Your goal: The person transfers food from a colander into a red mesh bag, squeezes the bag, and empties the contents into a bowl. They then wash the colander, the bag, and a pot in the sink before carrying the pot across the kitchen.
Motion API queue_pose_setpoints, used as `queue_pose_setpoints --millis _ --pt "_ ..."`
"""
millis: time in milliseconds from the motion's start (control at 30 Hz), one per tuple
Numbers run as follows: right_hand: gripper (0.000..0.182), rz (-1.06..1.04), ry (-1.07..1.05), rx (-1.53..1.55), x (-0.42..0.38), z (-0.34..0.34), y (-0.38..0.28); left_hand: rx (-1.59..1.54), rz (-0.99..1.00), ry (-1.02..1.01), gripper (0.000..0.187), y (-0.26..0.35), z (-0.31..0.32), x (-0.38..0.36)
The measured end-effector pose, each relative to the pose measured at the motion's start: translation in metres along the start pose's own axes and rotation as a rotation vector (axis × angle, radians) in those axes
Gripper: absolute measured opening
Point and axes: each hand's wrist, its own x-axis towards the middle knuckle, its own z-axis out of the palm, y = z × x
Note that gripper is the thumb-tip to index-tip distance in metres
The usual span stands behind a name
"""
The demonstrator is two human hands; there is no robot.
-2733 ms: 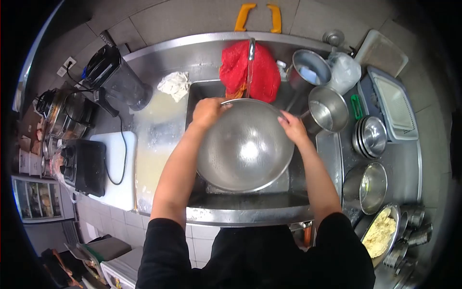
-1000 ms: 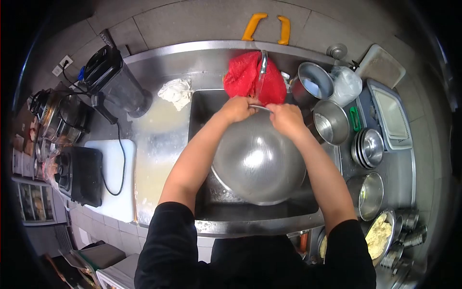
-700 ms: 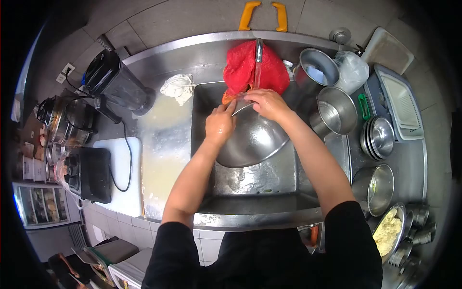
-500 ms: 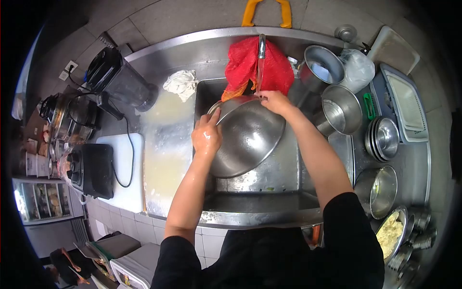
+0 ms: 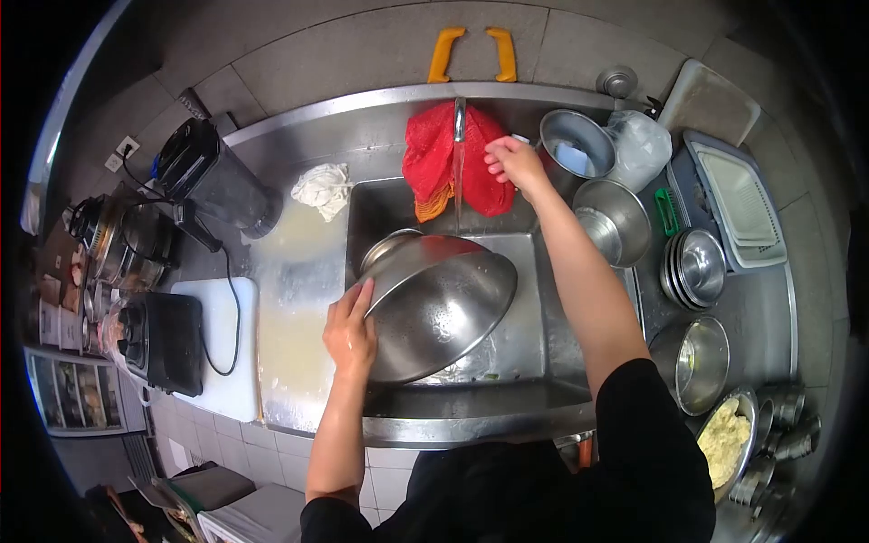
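Observation:
A large steel mixing bowl (image 5: 444, 308) is tilted on its side in the sink (image 5: 534, 299). My left hand (image 5: 349, 328) is closed on its left rim, thumb up. Behind it part of another round metal vessel (image 5: 391, 242) shows at the sink's left. My right hand (image 5: 516, 165) is in the air right of the tap (image 5: 460, 122), fingers loosely curled and apart, holding nothing. From the tap a thin stream of water runs down behind the bowl. A red cloth (image 5: 430, 145) hangs over the sink's back edge beside the tap, with an orange cloth (image 5: 434, 201) under it.
A white cloth (image 5: 322, 188) lies left of the sink, near a blender jar (image 5: 222, 176). Further left are a white cutting board (image 5: 237, 362) and a black blender base (image 5: 163, 344). Steel pots (image 5: 614, 222), stacked bowls (image 5: 701, 267) and a green brush (image 5: 666, 213) stand on the right.
My right hand has let go of the bowl's far rim and moved up beside the tap. The bowl has shifted toward me, with my left hand still on it. The view has shifted.

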Motion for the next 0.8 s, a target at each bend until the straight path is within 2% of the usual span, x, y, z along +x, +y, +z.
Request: queue_pose_setpoints --millis 133,167,200,267,333,400,467,500,533,600,633,667,733,767,800 --pt "0.024 -0.135 0.072 -0.016 0.016 0.013 -0.029 -0.035 0.015 0.05 0.061 0.004 -0.028 -0.006" --pt "0.033 -0.314 0.204 -0.17 0.05 0.01 -0.002 -0.065 0.02 0.08 0.06 0.009 -0.037 -0.006" --pt "0.033 -0.316 0.208 -0.171 0.052 0.005 0.003 -0.067 0.023 0.081 0.06 0.012 -0.043 -0.007" --pt "0.04 -0.355 0.597 -0.452 0.058 -0.005 0.008 -0.119 0.043 0.151 0.059 0.013 -0.055 -0.01" --pt "0.044 -0.085 0.507 -0.508 0.069 -0.012 0.036 -0.12 0.045 0.175 0.057 0.015 -0.064 -0.013" --pt "0.054 -0.084 0.573 -0.512 0.065 -0.005 0.06 -0.089 0.019 0.159 0.058 0.017 -0.07 -0.015" --pt "0.067 0.203 0.566 -0.499 0.072 0.006 0.077 -0.084 0.027 0.161 0.056 0.019 -0.07 -0.018" --pt "0.077 0.152 0.653 -0.476 0.071 0.013 0.085 -0.077 -0.002 0.146 0.056 0.02 -0.069 -0.02" --pt "0.077 0.159 0.656 -0.475 0.072 0.013 0.089 -0.072 -0.031 0.133 0.055 0.02 -0.068 -0.021" --pt "0.078 0.294 0.608 -0.059 0.081 0.011 0.095 -0.08 -0.042 0.126 0.054 0.018 -0.063 -0.023" --pt "0.072 0.325 0.597 0.116 0.08 0.01 0.102 -0.086 -0.057 0.119 0.053 0.018 -0.061 -0.025" --pt "0.072 0.323 0.598 0.113 0.078 0.009 0.109 -0.089 -0.058 0.12 0.053 0.017 -0.058 -0.028" --pt "0.059 0.566 0.496 0.627 0.053 0.014 0.094 -0.111 -0.053 0.11 0.051 0.017 -0.053 -0.03" --pt "0.052 0.461 0.329 0.897 0.057 0.015 0.113 -0.101 -0.045 0.094 0.05 0.016 -0.053 -0.031" --pt "0.052 0.465 0.33 0.894 0.058 0.019 0.118 -0.102 -0.049 0.091 0.05 0.016 -0.052 -0.031"
